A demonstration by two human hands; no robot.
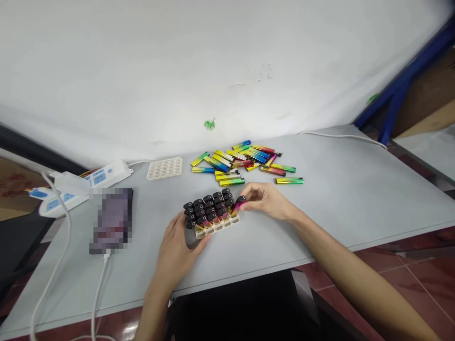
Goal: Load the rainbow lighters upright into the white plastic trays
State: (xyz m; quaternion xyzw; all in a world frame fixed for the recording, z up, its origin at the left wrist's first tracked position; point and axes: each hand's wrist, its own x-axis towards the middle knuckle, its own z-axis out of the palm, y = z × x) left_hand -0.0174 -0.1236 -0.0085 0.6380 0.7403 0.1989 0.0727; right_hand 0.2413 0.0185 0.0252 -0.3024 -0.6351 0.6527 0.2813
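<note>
A cream tray with oval holes (219,228) stands near the front of the table, its back rows filled with upright lighters (209,204) that have black tops and shiny coloured bodies. Holes along the tray's front edge show bare. My left hand (177,251) wraps the tray's left end, thumb at the front edge and fingers along the side. At the right end, my right hand (265,200) pinches a magenta lighter (238,204) with a black top; it stands slightly tilted, its lower end at the tray's holes.
Behind the tray lies a loose pile of lighters (245,161) in yellow, blue, green and red. A second cream tray (165,168) lies at the back left. Further left are a power strip (103,175), a blurred phone (113,220) and white cables (66,246). The white wall rises behind.
</note>
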